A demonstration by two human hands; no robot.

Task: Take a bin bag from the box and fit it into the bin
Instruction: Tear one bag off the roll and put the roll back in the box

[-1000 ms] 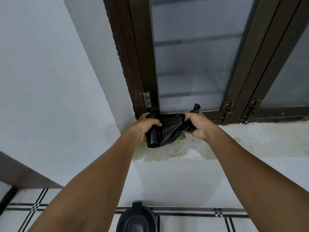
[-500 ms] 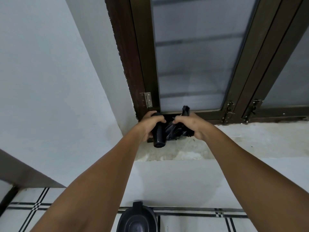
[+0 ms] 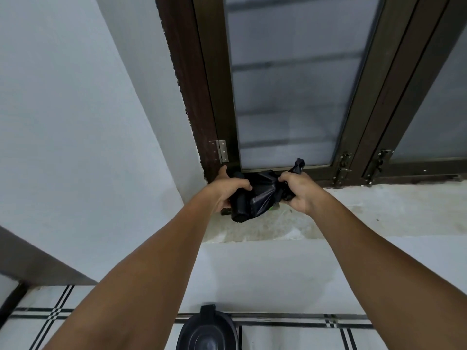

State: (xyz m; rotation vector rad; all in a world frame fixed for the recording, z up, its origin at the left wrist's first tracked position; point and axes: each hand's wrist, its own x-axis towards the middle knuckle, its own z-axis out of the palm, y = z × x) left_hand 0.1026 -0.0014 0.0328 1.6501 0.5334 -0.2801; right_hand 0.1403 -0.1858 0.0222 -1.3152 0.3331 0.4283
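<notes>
Head view: the left hand (image 3: 225, 192) grips the black roll of bin bags (image 3: 240, 205), fingers curled over its top. The right hand (image 3: 299, 194) pinches the loose black bag (image 3: 265, 190), a twisted end poking up past its knuckles. Half a second ago the hands were nearly touching; now they are apart, with the film stretched between them above the window ledge (image 3: 379, 210). A green bit shows beneath. The bin (image 3: 208, 332) stands on the floor below.

No text, label, brand or number can be read anywhere in the view.
</notes>
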